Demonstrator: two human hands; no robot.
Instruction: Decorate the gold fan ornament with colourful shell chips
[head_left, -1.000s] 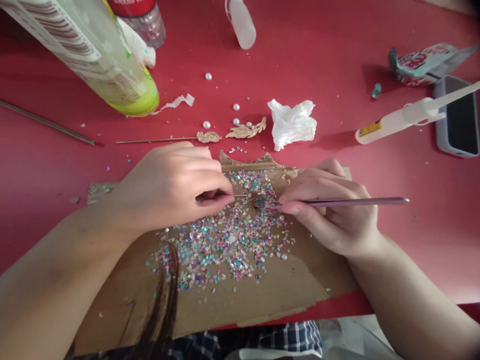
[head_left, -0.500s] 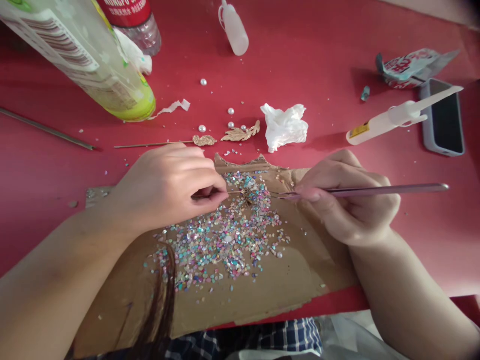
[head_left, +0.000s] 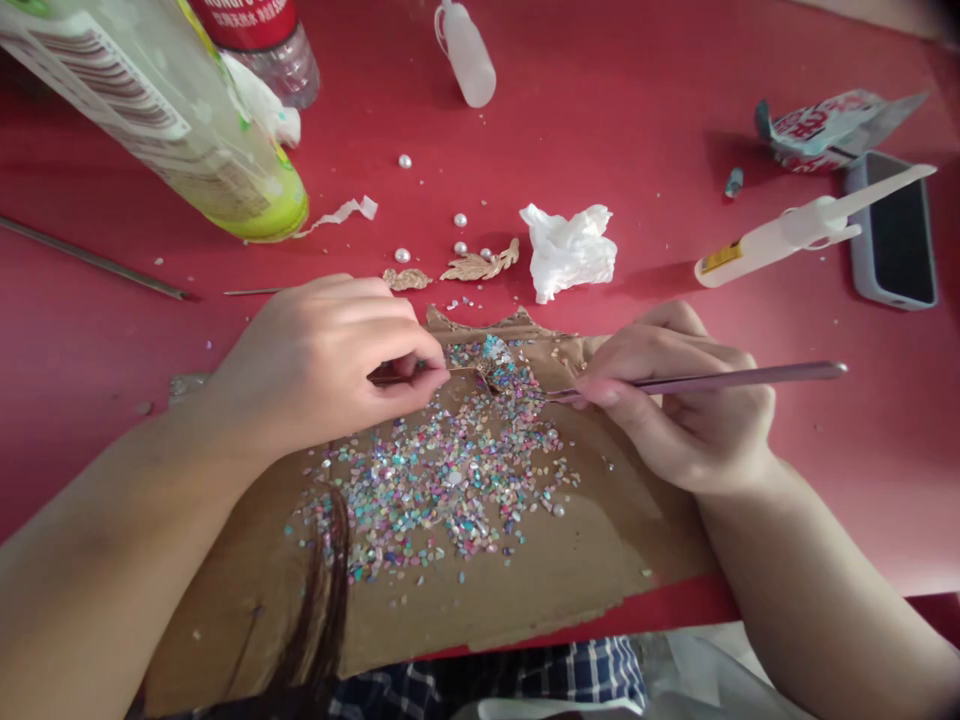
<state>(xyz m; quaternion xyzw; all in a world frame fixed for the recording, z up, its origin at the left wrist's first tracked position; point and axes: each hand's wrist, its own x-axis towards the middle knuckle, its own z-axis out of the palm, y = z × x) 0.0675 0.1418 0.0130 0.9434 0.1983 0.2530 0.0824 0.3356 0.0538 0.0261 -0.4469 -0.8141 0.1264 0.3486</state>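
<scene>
My left hand pinches a thin gold-coloured hairpin stick between thumb and fingertips. On the stick's far end is a small ornament, partly covered with pale blue chips, held over the pile. My right hand is closed around purple metal tweezers. Their tips point left and come close to the ornament; whether they grip a chip is too small to tell. Below both hands, many coloured shell-like chips lie spread over a brown cardboard sheet.
Behind the cardboard lie gold leaf pieces, several pearl beads and crumpled white tissue. Bottles stand at the left. A glue bottle, phone and wrapper are at the right. Hair strands hang in front.
The ornament on the stick has turned and shows more pale blue chips. My right hand and the tweezers have shifted slightly left. My left hand has moved a little left and up.
</scene>
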